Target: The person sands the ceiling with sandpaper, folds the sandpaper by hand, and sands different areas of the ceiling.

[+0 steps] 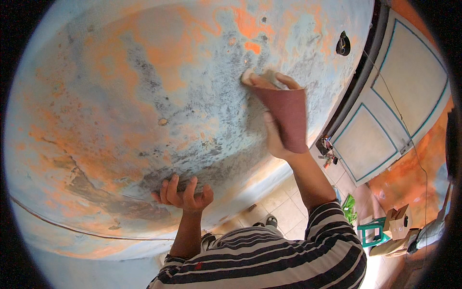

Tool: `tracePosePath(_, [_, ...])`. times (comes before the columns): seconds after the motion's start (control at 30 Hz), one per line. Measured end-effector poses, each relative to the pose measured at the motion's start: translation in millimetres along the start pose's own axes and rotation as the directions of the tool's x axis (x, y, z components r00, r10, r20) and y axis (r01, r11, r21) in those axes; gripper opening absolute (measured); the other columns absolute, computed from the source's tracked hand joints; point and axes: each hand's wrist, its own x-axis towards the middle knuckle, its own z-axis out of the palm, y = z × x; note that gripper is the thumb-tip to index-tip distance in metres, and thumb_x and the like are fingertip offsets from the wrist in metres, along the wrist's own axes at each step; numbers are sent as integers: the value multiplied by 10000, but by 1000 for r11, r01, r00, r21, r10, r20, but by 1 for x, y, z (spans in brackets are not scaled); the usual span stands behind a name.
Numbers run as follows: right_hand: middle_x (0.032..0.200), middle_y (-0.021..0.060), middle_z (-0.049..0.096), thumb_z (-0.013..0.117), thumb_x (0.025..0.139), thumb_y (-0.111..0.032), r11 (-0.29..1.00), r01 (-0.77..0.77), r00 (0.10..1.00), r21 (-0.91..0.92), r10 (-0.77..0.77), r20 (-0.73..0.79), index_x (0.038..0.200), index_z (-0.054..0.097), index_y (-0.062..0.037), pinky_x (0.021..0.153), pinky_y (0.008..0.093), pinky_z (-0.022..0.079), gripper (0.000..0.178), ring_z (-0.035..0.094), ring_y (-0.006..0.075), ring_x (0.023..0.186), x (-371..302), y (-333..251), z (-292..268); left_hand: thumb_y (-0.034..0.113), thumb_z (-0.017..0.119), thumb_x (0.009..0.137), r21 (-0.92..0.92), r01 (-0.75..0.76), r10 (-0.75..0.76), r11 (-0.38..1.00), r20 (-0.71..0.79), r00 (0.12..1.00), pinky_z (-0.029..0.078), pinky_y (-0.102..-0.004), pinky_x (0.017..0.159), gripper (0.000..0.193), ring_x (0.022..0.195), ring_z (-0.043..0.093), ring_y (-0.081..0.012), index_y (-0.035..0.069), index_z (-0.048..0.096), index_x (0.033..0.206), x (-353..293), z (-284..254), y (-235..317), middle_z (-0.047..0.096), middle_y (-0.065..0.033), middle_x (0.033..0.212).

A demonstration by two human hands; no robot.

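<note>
A curved-looking wall (192,72) fills most of the view, with patchy pale blue, orange and grey-black worn paint. My right hand (275,141) grips a folded sheet of reddish-brown sandpaper (288,113) against this wall, right of centre. The sheet covers the palm, while some fingertips show above it; the hand is slightly blurred. Lower and to the left, my left hand (186,196) holds nothing. Its fingers are bent and spread, with the tips at a dark, rough patch of the wall, apparently touching it.
On the right stands a pale door (409,86) with blue trim, and a thin cord (403,120) hangs across it. A green stool (373,234), a cardboard box (398,224) and green leaves (349,209) are lower right. A black fixture (343,45) sits on the wall.
</note>
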Motion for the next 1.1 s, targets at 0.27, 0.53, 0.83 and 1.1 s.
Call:
tracePosePath(0.27, [1355, 142, 523, 533, 976, -177, 57, -193, 562, 980, 825, 62, 1378, 428, 26, 1135, 417, 282, 462, 461, 260, 1290, -73, -10, 5, 421, 548, 905, 21, 42, -42, 999, 34, 999, 227, -639, 1055, 327, 1226, 410, -375, 145, 573, 1079, 0, -1, 11, 504, -176, 1287])
tracePosePath(0.53, [1351, 133, 532, 558, 960, -138, -471, -66, 576, 879, 701, 420, 1358, 452, 6, 1082, 414, 390, 436, 520, 259, 1250, -105, 12, -9, 356, 620, 855, -439, 131, -62, 889, 168, 984, 422, -498, 911, 312, 1078, 531, -354, 96, 614, 1027, 35, 6, 73, 597, -154, 1158])
tracePosePath(0.83, [1285, 127, 577, 626, 895, -43, -477, -184, 697, 859, 553, 456, 1327, 487, 7, 1052, 432, 413, 457, 546, 265, 1207, -136, 49, -31, 156, 767, 738, -582, 565, -254, 585, 530, 809, 482, -375, 837, 300, 949, 623, -295, 41, 635, 981, 107, 44, 171, 658, -148, 1014])
tracePosePath(1.1, [1309, 157, 569, 570, 944, -222, -395, -255, 856, 883, 333, 396, 1322, 503, 18, 1095, 473, 355, 453, 499, 263, 1268, -194, 142, -49, 77, 796, 714, -588, 534, -167, 607, 563, 809, 483, -368, 747, 217, 862, 618, -248, 87, 643, 868, 128, 58, 221, 664, -49, 889])
